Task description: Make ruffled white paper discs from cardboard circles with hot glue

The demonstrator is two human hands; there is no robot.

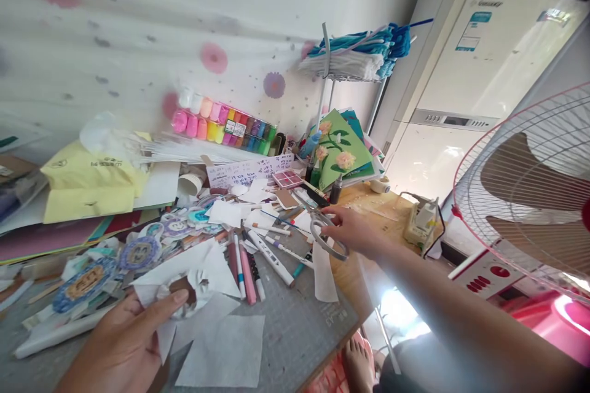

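At the lower left, my left hand point(133, 331) pinches a piece of white paper point(198, 270) between thumb and fingers. A ragged opening in this paper shows something brown behind it, which I cannot make out. My right hand point(353, 230) reaches across to the mat's right side, its fingers closed on the grey handle of a pair of scissors point(338, 252). The blades point away among the clutter and are partly hidden. A loose white sheet point(224, 350) lies flat on the grey cutting mat point(295, 331), below the held paper.
Several markers point(271, 258) and paper scraps crowd the mat's middle. Decorated paper cutouts point(138, 252) lie left. Behind stand a pack of coloured clay point(221, 123) and a green flower card point(343, 147). A power strip point(419, 221) and a fan point(530, 196) are at right.
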